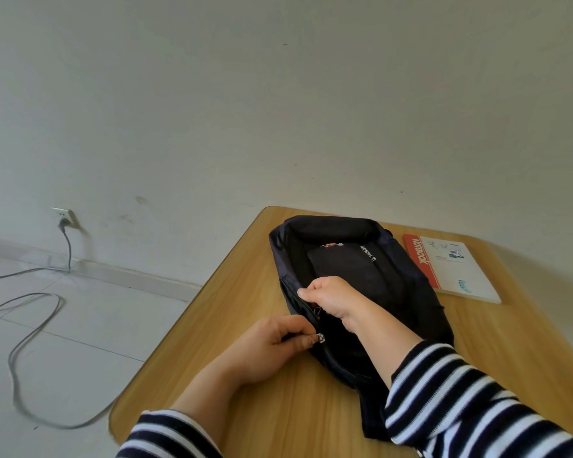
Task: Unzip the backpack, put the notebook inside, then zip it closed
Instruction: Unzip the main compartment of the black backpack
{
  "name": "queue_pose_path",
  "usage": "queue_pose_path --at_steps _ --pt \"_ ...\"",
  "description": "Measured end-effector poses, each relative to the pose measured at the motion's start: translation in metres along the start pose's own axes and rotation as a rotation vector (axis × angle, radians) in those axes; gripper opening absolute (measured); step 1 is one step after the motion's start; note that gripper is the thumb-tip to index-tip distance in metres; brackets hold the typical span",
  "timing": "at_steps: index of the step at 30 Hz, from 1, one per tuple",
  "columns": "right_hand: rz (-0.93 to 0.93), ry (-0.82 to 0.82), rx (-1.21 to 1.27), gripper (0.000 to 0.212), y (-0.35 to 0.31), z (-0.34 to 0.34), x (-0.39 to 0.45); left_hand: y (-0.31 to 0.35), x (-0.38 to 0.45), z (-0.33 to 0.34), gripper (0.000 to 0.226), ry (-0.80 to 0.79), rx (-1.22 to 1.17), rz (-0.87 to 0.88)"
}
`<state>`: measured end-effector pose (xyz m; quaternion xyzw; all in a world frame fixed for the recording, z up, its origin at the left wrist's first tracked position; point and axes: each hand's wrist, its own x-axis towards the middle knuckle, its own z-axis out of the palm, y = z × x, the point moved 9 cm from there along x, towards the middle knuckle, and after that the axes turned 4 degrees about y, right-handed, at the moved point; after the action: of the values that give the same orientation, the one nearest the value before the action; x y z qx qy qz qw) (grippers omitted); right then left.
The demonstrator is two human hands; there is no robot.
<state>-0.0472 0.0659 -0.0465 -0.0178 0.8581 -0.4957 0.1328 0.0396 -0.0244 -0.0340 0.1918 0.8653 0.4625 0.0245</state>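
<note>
A black backpack lies flat on the wooden table, its top end toward me. My left hand pinches a metal zipper pull on the bag's left edge. My right hand grips the bag's fabric beside the zipper, just above a second pull. The notebook, white with a red spine strip reading NOTEBOOK, lies flat on the table to the right of the bag, touched by neither hand.
The table's left edge and rounded corners drop off to a tiled floor. A grey cable loops across the floor from a wall socket. A plain wall stands behind the table.
</note>
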Motion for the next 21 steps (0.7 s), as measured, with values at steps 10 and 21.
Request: queue_pose_path --at_steps 10,21 --pt "-0.185 -0.127 -0.039 0.018 -0.024 -0.019 -0.050 -0.006 0.003 -0.014 0.015 0.151 -0.240 -0.043" --pt "-0.438 -0.006 -0.173 0.006 -0.026 -0.011 -0.087 0.001 0.001 -0.015 0.032 0.162 -0.335 -0.013"
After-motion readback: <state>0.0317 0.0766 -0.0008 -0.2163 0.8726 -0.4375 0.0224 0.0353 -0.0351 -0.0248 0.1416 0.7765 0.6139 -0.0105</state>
